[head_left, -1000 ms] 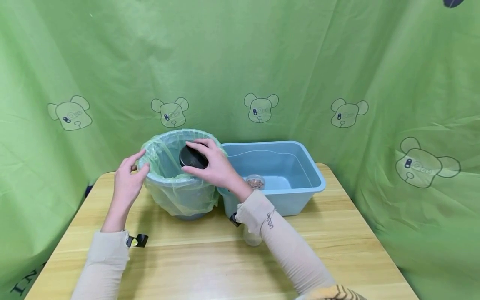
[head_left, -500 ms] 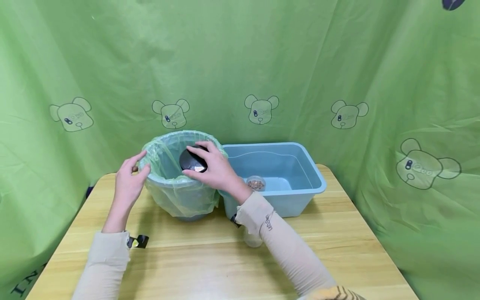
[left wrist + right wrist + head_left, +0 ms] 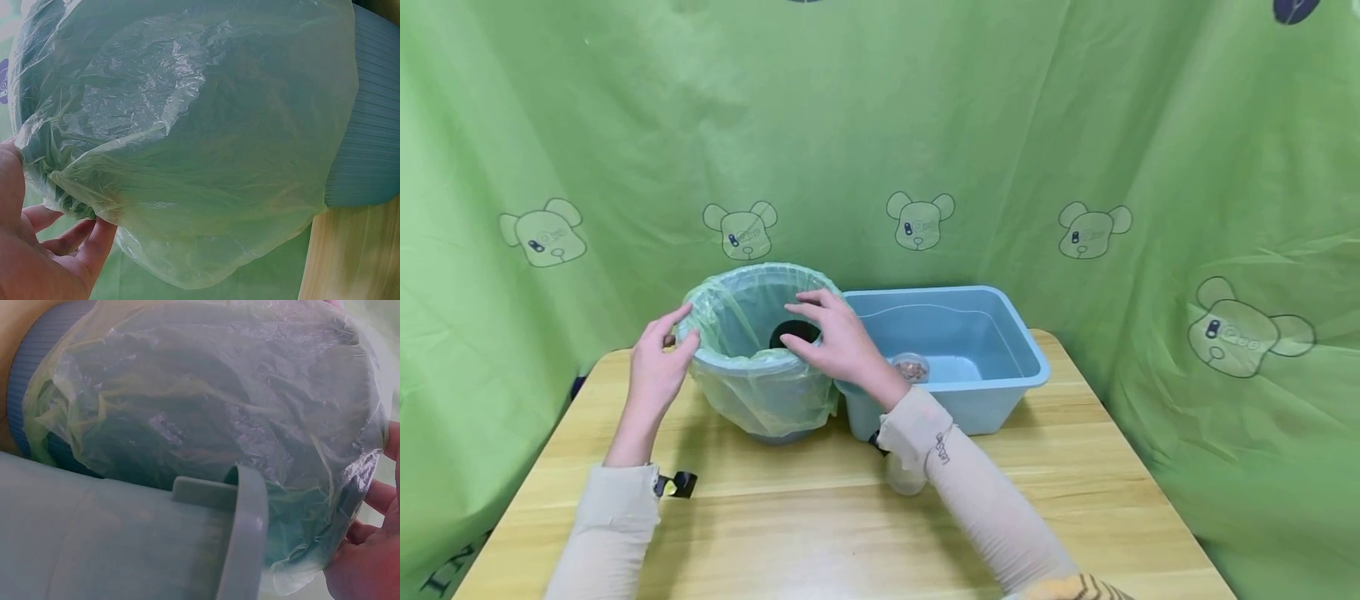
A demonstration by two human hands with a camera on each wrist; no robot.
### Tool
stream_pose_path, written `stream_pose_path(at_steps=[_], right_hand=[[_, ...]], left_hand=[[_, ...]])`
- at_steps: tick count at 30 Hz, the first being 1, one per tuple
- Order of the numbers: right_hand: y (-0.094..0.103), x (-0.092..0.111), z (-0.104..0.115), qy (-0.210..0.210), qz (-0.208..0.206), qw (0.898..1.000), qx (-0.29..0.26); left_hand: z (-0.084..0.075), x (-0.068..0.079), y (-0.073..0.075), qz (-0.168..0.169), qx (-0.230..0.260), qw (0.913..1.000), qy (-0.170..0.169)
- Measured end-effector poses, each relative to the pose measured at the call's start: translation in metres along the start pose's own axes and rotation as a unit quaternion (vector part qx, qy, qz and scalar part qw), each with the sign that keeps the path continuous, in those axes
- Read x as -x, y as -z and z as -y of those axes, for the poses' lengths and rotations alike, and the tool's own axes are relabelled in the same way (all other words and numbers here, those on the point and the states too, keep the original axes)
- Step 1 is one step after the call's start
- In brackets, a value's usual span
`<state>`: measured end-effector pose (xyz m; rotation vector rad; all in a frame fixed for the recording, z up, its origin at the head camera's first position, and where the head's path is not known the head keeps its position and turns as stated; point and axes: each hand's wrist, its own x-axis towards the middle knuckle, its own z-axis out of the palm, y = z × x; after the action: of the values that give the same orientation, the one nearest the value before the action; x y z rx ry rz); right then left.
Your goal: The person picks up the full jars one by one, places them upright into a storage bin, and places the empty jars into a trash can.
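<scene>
A bucket-shaped blue bin [image 3: 775, 437] wears a thin green plastic bag [image 3: 760, 400] folded over its rim. My left hand [image 3: 658, 358] pinches the bag at the bin's left rim; the left wrist view shows thumb and fingers [image 3: 94, 250] either side of the gathered plastic. Over the right part of the opening, my right hand [image 3: 842, 346] has spread, slightly bent fingers with nothing between them. Below those fingers, inside the bin, lies a round black object [image 3: 793, 332], partly hidden by the hand and too dark to identify further.
Right of the bin stands a rectangular blue tub [image 3: 955, 385], close against it. Inside is a small clear container [image 3: 912, 367] with brownish bits. A clear container [image 3: 904, 477] stands on the wooden table [image 3: 820, 542] near my right sleeve. A green curtain [image 3: 850, 125] hangs behind.
My right hand has let go of the round black object, which has dropped lower into the bin. My left hand stays at the rim.
</scene>
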<state>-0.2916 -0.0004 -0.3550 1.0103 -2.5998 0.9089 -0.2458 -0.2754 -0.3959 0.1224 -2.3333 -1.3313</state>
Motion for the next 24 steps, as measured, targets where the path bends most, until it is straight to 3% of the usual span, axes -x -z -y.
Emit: stream_pose_path(at_steps=[15, 24], right_hand=[[-0.002, 0.004, -0.006, 0.006, -0.001, 1.0, -0.001], [0.007, 0.016, -0.008, 0.045, -0.026, 0.998, -0.037]], left_hand=[[0.0, 0.001, -0.001, -0.009, 0.004, 0.9999, 0.005], [0.002, 0.001, -0.003, -0.014, 0.002, 0.9999, 0.0]])
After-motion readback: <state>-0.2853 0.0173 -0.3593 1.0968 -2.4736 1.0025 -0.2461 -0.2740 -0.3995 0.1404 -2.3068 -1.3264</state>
